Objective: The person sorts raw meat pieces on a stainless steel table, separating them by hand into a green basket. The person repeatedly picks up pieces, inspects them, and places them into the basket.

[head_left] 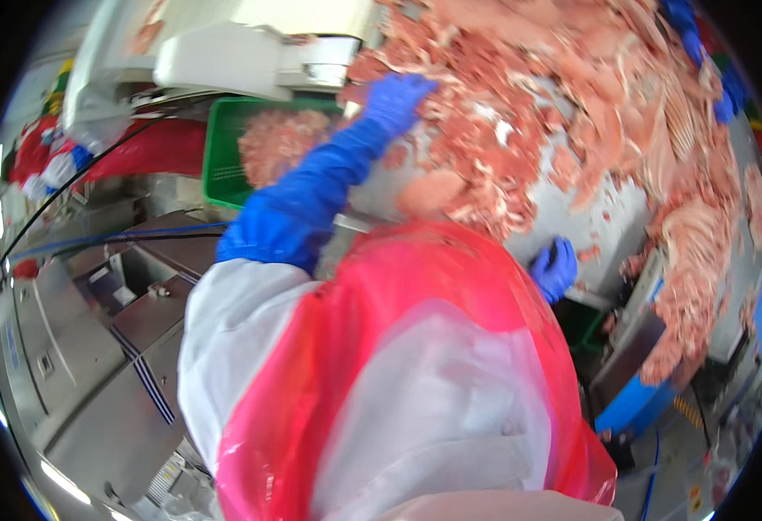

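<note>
Raw pink meat trimmings [494,130] lie heaped over a pale metal work table [602,227]. My left hand [396,102], in a blue glove and blue sleeve cover, reaches to the heap's left edge. Its fingers stretch over the meat, and nothing shows gripped in them; what is under the palm is hidden. By the table's near edge is my right hand [555,271], also blue-gloved. Its fingers are loosely curled and apart, with nothing visible between them. A smooth pale piece of meat [430,193] rests on the table between my hands, close to my red apron.
A green crate [221,152] holding meat pieces [281,143] stands left, beneath a white machine part [220,62]. Long meat strips [693,260] hang over the right side near a blue frame [633,404]. Another person's gloved hand [732,94] is at the upper right.
</note>
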A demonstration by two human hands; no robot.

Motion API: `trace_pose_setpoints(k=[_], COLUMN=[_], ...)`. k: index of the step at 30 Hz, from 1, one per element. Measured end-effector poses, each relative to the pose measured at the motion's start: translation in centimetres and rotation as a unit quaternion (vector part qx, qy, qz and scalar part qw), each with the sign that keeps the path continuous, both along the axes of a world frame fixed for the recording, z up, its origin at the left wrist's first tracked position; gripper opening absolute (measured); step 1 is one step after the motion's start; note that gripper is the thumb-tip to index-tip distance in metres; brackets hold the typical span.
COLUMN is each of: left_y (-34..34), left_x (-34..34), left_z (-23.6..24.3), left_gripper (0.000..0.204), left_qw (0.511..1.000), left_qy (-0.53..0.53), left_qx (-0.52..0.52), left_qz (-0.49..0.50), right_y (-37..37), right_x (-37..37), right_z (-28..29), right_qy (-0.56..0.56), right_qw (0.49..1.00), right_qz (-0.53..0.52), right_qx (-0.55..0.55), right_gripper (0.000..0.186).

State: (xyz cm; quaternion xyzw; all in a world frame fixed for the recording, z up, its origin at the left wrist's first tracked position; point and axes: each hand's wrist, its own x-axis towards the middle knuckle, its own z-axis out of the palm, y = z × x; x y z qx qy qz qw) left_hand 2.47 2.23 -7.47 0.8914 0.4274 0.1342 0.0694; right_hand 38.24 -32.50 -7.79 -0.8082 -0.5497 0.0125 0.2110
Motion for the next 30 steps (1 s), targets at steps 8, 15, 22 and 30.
trace_pose_setpoints(k=[8, 15, 22, 30], left_y=[-0.3, -7.0, 1.6, 32.3], left_x=[3.3, 4.5, 2.0, -21.3], left_z=[1.6, 2.7, 12.2, 16.7], left_gripper=[0.041, 0.045, 0.039, 0.031], left_qw=[0.984, 0.938, 0.649, 0.712], left_qy=[-0.131, -0.237, -0.637, -0.689], left_qx=[-0.11, -0.251, -0.414, -0.124], left_qz=[0.054, 0.044, 0.031, 0.056], right_y=[-1.7, -1.0, -0.9, -0.1], right_x=[0.7, 0.9, 0.3, -0.8], right_z=[-2.0, -1.7, -0.6, 0.2], right_qy=[-0.037, -0.018, -0.032, -0.019], right_qw=[0.999, 1.0, 0.999, 1.0], right_qz=[-0.015, 0.017, 0.001, -0.012], right_qx=[0.005, 0.009, -0.002, 0.013], right_gripper=[0.043, 0.043, 0.041, 0.036])
